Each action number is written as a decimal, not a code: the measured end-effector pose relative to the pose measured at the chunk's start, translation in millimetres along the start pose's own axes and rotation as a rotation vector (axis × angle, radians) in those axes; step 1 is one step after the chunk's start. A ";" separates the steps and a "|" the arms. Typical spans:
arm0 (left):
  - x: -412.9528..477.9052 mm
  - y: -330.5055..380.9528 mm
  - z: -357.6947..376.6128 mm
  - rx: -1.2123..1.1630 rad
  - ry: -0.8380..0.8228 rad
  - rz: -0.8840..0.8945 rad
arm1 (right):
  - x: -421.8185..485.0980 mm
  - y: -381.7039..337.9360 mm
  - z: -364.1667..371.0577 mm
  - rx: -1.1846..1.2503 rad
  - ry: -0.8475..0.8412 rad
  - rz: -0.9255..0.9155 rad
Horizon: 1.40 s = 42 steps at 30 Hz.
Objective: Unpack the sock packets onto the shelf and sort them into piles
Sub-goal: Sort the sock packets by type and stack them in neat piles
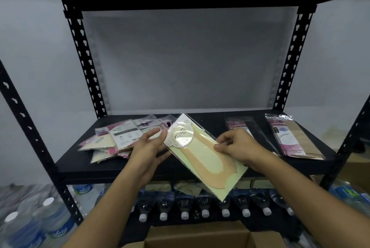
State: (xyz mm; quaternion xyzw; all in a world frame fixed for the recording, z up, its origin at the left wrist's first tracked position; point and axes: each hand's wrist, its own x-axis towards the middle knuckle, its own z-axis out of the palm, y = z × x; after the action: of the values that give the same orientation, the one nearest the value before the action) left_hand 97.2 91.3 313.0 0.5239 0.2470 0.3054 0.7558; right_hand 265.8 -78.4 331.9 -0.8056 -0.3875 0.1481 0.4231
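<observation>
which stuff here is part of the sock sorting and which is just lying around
Job: held sock packet, left hand, right hand, packet heap, dark packet, pink-labelled packet, shelf, cardboard box (likely).
Lying about: capped bottles under the shelf, left-side bottles.

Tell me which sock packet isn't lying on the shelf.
The yellow-carded packet, held between the left hand and right hand; the other packets lie on the shelf.

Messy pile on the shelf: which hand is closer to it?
Left. The left hand is right beside the pile, partly in front of it. The right hand is across the held packet, farther off toward the other side.
</observation>
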 end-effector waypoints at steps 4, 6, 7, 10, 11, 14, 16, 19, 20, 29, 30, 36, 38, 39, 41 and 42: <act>-15.9 -32.7 9.5 0.135 -0.066 -0.150 | 0.1 4.2 5.3 0.247 0.061 0.117; -25.4 -47.5 20.6 0.186 -0.174 -0.232 | 1.0 6.8 10.5 0.358 0.114 0.139; -28.8 -53.5 25.4 0.186 -0.211 -0.256 | 0.8 7.2 13.8 0.392 0.139 0.151; -33.8 -63.6 34.4 0.107 -0.210 -0.267 | 2.9 12.2 21.5 0.472 0.186 0.193; -33.7 -65.0 35.3 0.079 -0.192 -0.257 | 2.8 12.6 22.2 0.488 0.191 0.208; -28.9 -63.1 37.5 0.054 -0.148 -0.224 | 5.5 17.5 20.7 0.514 0.191 0.231; -19.8 -57.7 40.0 0.078 -0.116 -0.204 | 4.6 19.7 17.6 0.534 0.177 0.249; 1.9 -45.4 44.1 0.142 -0.074 -0.194 | 0.6 26.1 13.5 0.577 0.165 0.278; 9.3 -41.4 45.6 0.170 -0.068 -0.197 | -1.0 29.3 12.5 0.580 0.160 0.284; 58.6 -55.6 62.1 0.362 -0.035 -0.300 | -4.6 47.4 18.3 0.480 0.146 0.253; 60.3 -58.5 63.7 0.371 -0.027 -0.305 | -4.7 49.2 19.7 0.471 0.149 0.247; 63.6 -62.1 64.8 0.542 0.045 -0.245 | -4.6 54.6 27.1 0.411 0.143 0.221; 62.5 -61.5 64.9 0.724 0.058 -0.177 | -3.5 55.2 28.6 0.401 0.143 0.219; 61.7 -61.6 64.9 0.829 0.060 -0.139 | -2.8 55.2 29.1 0.397 0.142 0.221; 62.3 -63.7 63.8 1.021 0.067 -0.066 | -2.0 55.3 29.3 0.389 0.145 0.225; 62.9 -64.9 62.7 1.103 0.072 -0.034 | -1.7 55.6 29.3 0.384 0.147 0.226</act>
State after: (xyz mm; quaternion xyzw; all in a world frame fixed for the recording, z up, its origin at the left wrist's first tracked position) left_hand 197.4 79.3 269.1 0.8273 0.4044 0.1360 0.3654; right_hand 275.9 -82.1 269.9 -0.7571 -0.2277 0.2063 0.5765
